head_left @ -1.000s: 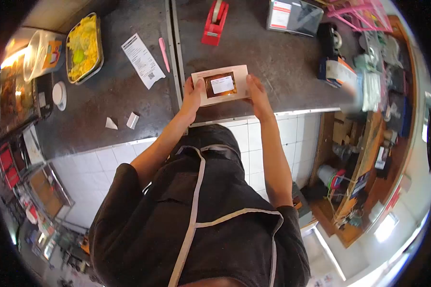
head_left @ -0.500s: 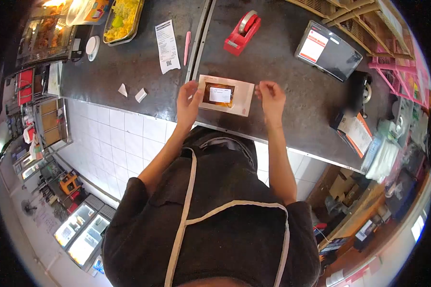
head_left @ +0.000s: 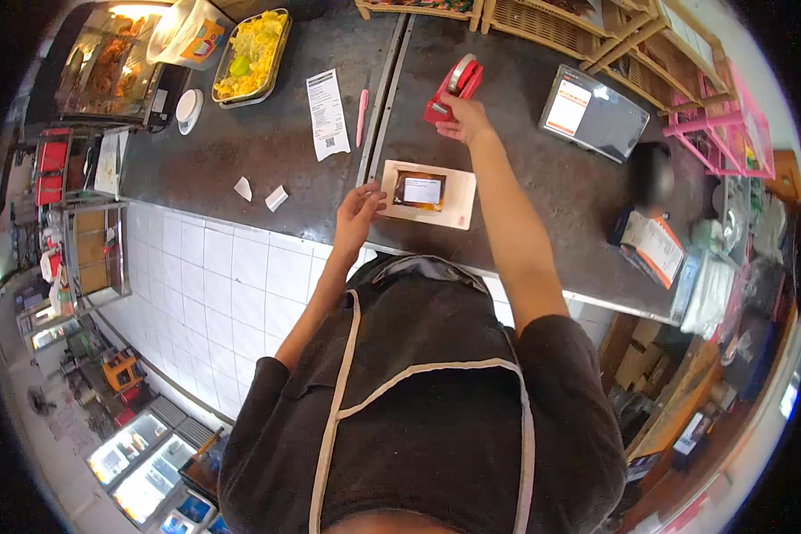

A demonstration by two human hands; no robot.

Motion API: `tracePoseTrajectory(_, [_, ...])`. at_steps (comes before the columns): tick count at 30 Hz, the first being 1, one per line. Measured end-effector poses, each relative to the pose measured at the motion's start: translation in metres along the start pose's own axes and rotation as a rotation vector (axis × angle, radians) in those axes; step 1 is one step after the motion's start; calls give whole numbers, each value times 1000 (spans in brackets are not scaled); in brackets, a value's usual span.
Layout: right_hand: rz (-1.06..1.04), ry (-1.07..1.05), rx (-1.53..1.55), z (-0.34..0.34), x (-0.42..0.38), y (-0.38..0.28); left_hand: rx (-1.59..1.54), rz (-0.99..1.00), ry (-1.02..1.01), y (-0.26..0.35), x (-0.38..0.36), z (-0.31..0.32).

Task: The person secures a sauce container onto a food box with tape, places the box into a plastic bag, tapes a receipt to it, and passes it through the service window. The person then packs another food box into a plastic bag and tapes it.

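My right hand (head_left: 465,121) reaches forward to the red tape dispenser (head_left: 452,87), its fingers closed at the dispenser's front end. Whether the tape's loose end is between them is too small to tell. A flat, pale cardboard box (head_left: 458,196) lies nearer to me, with a dark window and a white printed label (head_left: 424,191) on top. My left hand (head_left: 354,216) is at the box's left edge, fingers bent and apart, holding nothing.
Left of the table seam lie a pink pen (head_left: 362,117), a printed receipt (head_left: 327,116) and two paper scraps (head_left: 277,198). A tray of yellow food (head_left: 254,55) stands farther back. To the right are a dark tablet-like device (head_left: 594,113) and wicker racks (head_left: 543,31).
My right hand has left the box's right side and moved forward to the tape dispenser. My left hand stays by the box's left edge. The view has shifted slightly.
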State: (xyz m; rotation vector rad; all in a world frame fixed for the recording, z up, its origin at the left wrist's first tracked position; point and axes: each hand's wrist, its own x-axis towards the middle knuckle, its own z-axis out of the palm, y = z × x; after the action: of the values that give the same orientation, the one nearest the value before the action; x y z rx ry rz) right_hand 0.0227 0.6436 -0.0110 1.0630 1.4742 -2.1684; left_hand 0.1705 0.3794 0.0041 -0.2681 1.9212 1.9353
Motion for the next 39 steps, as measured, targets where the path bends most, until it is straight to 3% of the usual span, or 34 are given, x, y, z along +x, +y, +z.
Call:
tracePoseTrajectory(3, [9, 23, -11, 2, 12, 0, -78, -1, -81, -13, -1, -20])
tracePoseTrajectory(5, [-45, 77, 8, 10, 10, -4, 16, 135, -181, -14, 9, -28])
tracePoseTrajectory(7, [-63, 160, 78, 17, 17, 0, 54, 93, -263, 0, 15, -28])
tracePoseTrajectory(9, [-76, 165, 134, 19, 17, 4, 312, 270, -364, 9, 21, -20])
tracePoseTrajectory(11, [-82, 169, 188, 20, 18, 5, 369, 237, -441, 17, 28, -13])
tracePoseTrajectory(13, [-107, 147, 225, 24, 13, 5, 633, 583, -417, 24, 28, -1])
tracePoseTrajectory(14, [-108, 154, 225, 24, 10, 6, 694, 661, -433, 27, 30, 5])
tracePoseTrajectory(17, [-120, 179, 137, 30, -24, 16, 740, 615, -472, 42, 24, 21])
tracePoseTrajectory(19, [-411, 238, -139, 22, -15, 44, 735, 586, -484, 41, 25, 26])
tracePoseTrajectory(20, [-406, 247, -135, 18, -7, 56, 781, 622, -458, 39, 25, 26])
tracePoseTrajectory(22, [-457, 275, -448, 8, 20, 76, 812, 689, -450, 36, 27, 24])
tracePoseTrajectory(26, [-408, 383, -358, 4, 74, 99, 818, 670, -457, 34, 26, 19])
tracePoseTrajectory(28, [-247, 607, -563, 11, 74, 94, 792, 686, -431, 32, 28, 20])
tracePoseTrajectory(31, [-282, 772, -787, 23, 41, 86, 774, 692, -446, 29, 29, 21])
tracePoseTrajectory(32, [-278, 771, -782, 18, 31, 78, 779, 690, -451, 29, 29, 21])
tracePoseTrajectory(34, [-175, 161, -584, -14, 10, 57, 759, 686, -441, 30, 29, 22])
tracePoseTrajectory(35, [-172, 167, -581, -28, -2, 51, 757, 686, -448, 31, 29, 22])
tracePoseTrajectory(37, [-301, -14, -452, -55, -35, 43, 790, 661, -432, 35, 27, 25])
tracePoseTrajectory(39, [-424, 11, -253, -70, -81, 43, 805, 705, -439, 40, 26, 26])
